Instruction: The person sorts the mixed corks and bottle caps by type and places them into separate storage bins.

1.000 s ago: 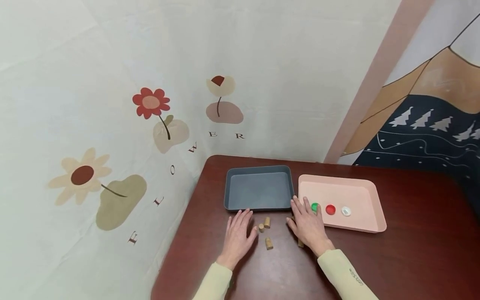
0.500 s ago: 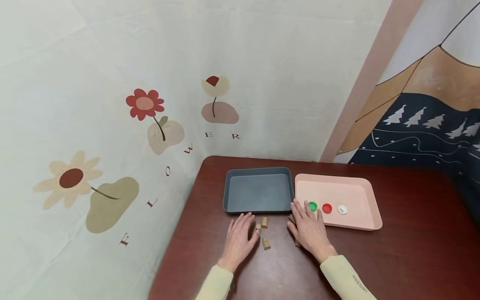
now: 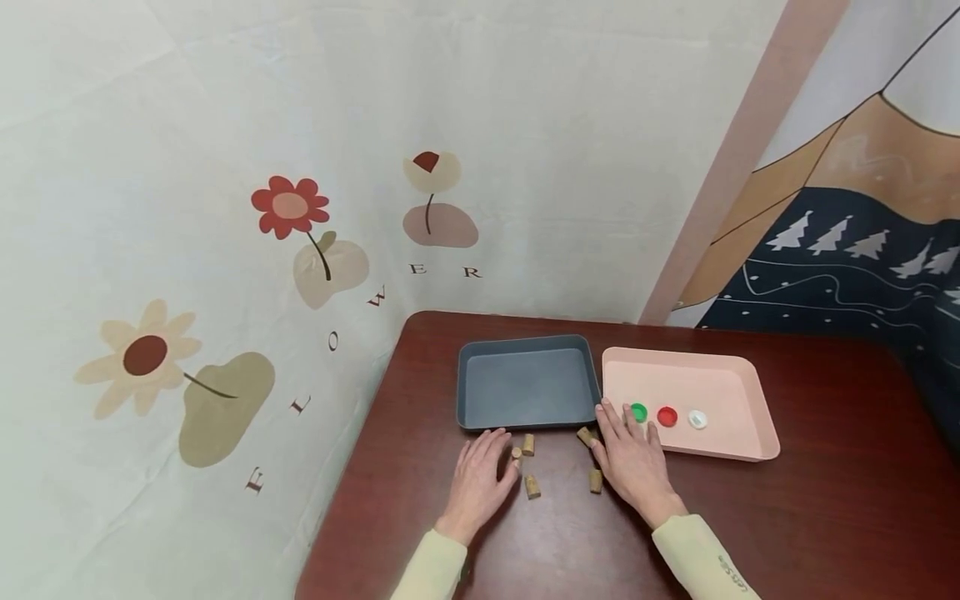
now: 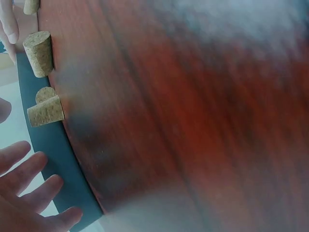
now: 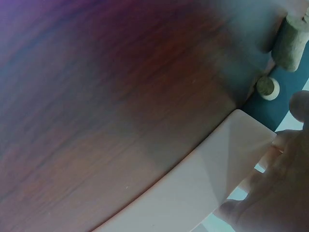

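Observation:
My left hand [image 3: 478,485] lies with fingers extended at the near edge of the dark blue-grey tray [image 3: 528,427]. Its thumb is close beside a small cork [image 3: 517,453], with another cork [image 3: 528,444] right behind and a third cork [image 3: 532,487] nearer the front. Fingers spread, my right hand [image 3: 637,467] reaches over the near left corner of the pink tray [image 3: 720,454], where the two trays meet. By its thumb is a tilted cork [image 3: 584,436]; a further cork [image 3: 596,481] is left of the palm. Neither hand grips anything.
In the pink tray lie a green cap [image 3: 638,412], a red cap [image 3: 667,417] and a white cap [image 3: 697,419] in a row. Both trays sit on the dark red wooden table [image 3: 840,400]. A printed cloth wall [image 3: 570,167] rises behind its far edge.
In the last half second both trays, with the caps, have shifted slightly right together with my right hand. Two corks beside that hand show more fully now. My left hand has stayed put.

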